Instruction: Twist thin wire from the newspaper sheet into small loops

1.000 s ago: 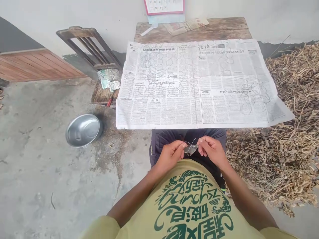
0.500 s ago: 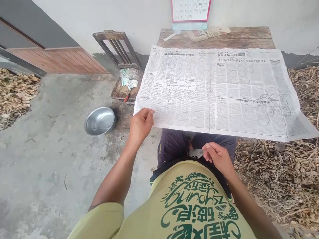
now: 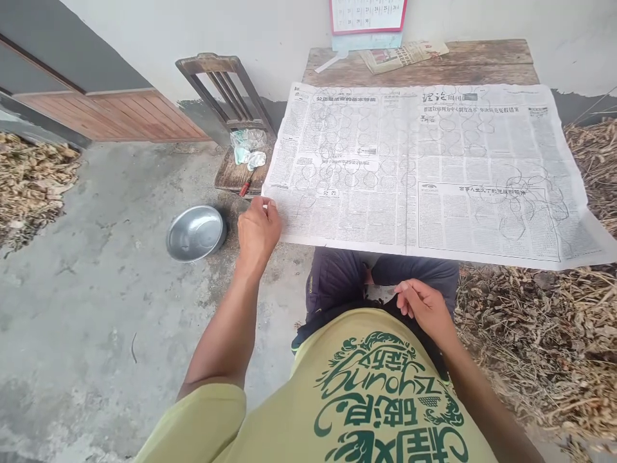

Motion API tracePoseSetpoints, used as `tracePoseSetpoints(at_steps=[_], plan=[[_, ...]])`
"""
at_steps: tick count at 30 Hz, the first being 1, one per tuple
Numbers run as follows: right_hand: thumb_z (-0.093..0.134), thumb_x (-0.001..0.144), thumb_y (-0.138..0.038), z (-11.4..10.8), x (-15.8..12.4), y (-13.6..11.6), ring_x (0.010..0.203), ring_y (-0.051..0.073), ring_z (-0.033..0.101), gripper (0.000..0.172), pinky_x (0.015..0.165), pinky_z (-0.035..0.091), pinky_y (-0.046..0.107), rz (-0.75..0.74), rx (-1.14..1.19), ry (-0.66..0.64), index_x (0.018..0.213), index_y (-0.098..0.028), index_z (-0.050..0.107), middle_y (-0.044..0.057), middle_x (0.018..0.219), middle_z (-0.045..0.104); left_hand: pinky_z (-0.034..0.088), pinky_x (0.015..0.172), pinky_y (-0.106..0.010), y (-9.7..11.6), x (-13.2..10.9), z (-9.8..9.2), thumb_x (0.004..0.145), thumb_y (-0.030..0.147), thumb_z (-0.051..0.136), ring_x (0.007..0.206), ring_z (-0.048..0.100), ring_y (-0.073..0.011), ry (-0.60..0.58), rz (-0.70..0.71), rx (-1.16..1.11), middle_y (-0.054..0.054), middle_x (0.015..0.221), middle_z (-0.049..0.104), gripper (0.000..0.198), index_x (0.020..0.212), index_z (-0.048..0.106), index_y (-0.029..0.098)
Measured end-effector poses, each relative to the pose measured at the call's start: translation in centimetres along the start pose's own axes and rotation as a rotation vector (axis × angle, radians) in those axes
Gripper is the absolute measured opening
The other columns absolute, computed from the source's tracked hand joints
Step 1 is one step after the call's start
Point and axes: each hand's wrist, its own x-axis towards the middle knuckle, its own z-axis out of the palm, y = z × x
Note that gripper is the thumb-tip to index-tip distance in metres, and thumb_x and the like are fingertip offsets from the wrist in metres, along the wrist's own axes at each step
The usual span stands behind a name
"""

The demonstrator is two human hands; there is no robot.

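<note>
A large newspaper sheet [image 3: 357, 222] lies spread over a wooden table [image 3: 482, 61], its near edge hanging over my lap. Dark looping circles are drawn across the print in rows on the left and in a tangle on the right. At the sheet's left edge, my left hand [image 3: 259, 231] is closed, thumb and fingers pinched on the paper's margin; a small white bit shows between them. Over my lap, apart from the paper, my right hand [image 3: 424, 308] is loosely curled with thumb against fingers, and nothing shows in it.
A wooden chair [image 3: 226, 93] left of the table bears crumpled plastic wrapping [image 3: 248, 139] and a red-handled tool [image 3: 245, 188]. A metal basin [image 3: 196, 235] sits on the concrete floor. Folded newspaper [image 3: 402, 58] lies at the table's back, below a calendar [image 3: 369, 16]. Dry leaves [image 3: 535, 328] cover the right side.
My left hand has moved left and slightly up, from over the sheet's lower left part to its left edge, and its back is turned more upward. My right hand has barely moved.
</note>
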Motion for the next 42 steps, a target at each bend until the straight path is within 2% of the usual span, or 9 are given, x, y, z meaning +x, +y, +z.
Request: tracePoseSetpoints(at_steps=[5,8,13,16,20,26,31,36,42], plan=[[0.065,0.102,-0.071,-1.3,0.2,-1.0,0.056,0.016,0.059,0.050,0.053,0.043,0.030,-0.048,-0.008,0.094,0.093,-0.022,0.074,0.002,0.069,0.069,0.039,0.067,-0.032,0.7,-3.0,-0.8,0.107,0.036,0.057,0.061,0.050,-0.0152,0.081,0.060,-0.108,0.003,0.068,0.057,0.026,0.107,0.074,0.017],[0.065,0.103,-0.067,-2.5,0.2,-1.8,0.057,0.016,0.060,0.047,0.055,0.046,0.031,-0.091,-0.028,0.146,0.093,-0.023,0.075,0.002,0.070,0.070,0.043,0.069,-0.032,1.4,-4.6,-1.2,0.106,0.037,0.060,0.065,0.057,-0.0155,0.143,0.095,-0.129,0.001,0.071,0.062,0.026,0.106,0.077,0.017],[0.067,0.105,-0.057,-5.5,0.3,-3.6,0.059,0.017,0.060,0.036,0.057,0.046,0.031,-0.182,-0.117,0.291,0.091,-0.024,0.072,0.001,0.072,0.070,0.051,0.078,-0.037,1.7,-4.9,-1.1,0.106,0.037,0.062,0.079,0.066,-0.0197,0.133,0.192,-0.176,-0.006,0.089,0.073,0.025,0.108,0.080,0.019],[0.066,0.105,-0.046,-8.2,0.8,-4.7,0.065,0.019,0.062,0.027,0.063,0.049,0.034,-0.288,-0.288,0.438,0.090,-0.024,0.071,0.002,0.075,0.070,0.052,0.077,-0.038,2.2,-5.4,-1.1,0.106,0.039,0.064,0.077,0.065,-0.0201,0.130,0.243,-0.202,-0.006,0.086,0.072,0.024,0.107,0.080,0.020],[0.060,0.103,-0.027,-12.2,2.6,-5.8,0.081,0.025,0.067,0.012,0.075,0.053,0.040,-0.448,-0.750,0.635,0.102,-0.023,0.072,0.008,0.095,0.073,0.051,0.075,-0.037,3.6,-6.8,-1.3,0.105,0.035,0.065,0.071,0.062,-0.0192,0.117,0.345,-0.204,-0.004,0.081,0.070,0.019,0.104,0.079,0.023],[0.051,0.105,-0.025,-15.2,6.1,-6.6,0.096,0.032,0.061,0.016,0.071,0.048,0.042,-0.411,-1.190,0.502,0.105,-0.021,0.066,0.016,0.108,0.067,0.048,0.066,-0.032,4.6,-8.1,-0.7,0.103,0.031,0.068,0.067,0.063,-0.0181,0.101,0.446,-0.213,-0.004,0.079,0.073,0.015,0.102,0.080,0.021],[0.043,0.103,-0.016,-15.5,7.8,-6.2,0.088,0.030,0.054,0.017,0.069,0.042,0.043,-0.337,-1.116,0.483,0.093,-0.024,0.055,0.013,0.094,0.060,0.046,0.058,-0.027,4.4,-8.2,-0.4,0.098,0.029,0.073,0.059,0.062,-0.0146,0.188,0.506,-0.247,-0.004,0.077,0.077,0.014,0.097,0.082,0.019],[0.039,0.105,-0.018,-15.9,8.3,-5.3,0.090,0.030,0.054,0.022,0.072,0.045,0.043,-0.427,-1.191,0.464,0.089,-0.024,0.051,0.013,0.094,0.059,0.047,0.061,-0.027,4.1,-8.0,-0.3,0.098,0.031,0.073,0.061,0.064,-0.0154,0.184,0.493,-0.220,-0.004,0.076,0.077,0.017,0.100,0.084,0.019],[0.043,0.109,-0.025,-18.4,7.1,-5.7,0.105,0.032,0.062,0.022,0.082,0.052,0.044,-0.521,-1.220,0.560,0.117,-0.021,0.063,0.017,0.116,0.065,0.047,0.061,-0.026,4.9,-8.4,-0.2,0.097,0.032,0.073,0.059,0.064,-0.0147,0.166,0.489,-0.236,-0.003,0.076,0.077,0.016,0.097,0.084,0.020]])
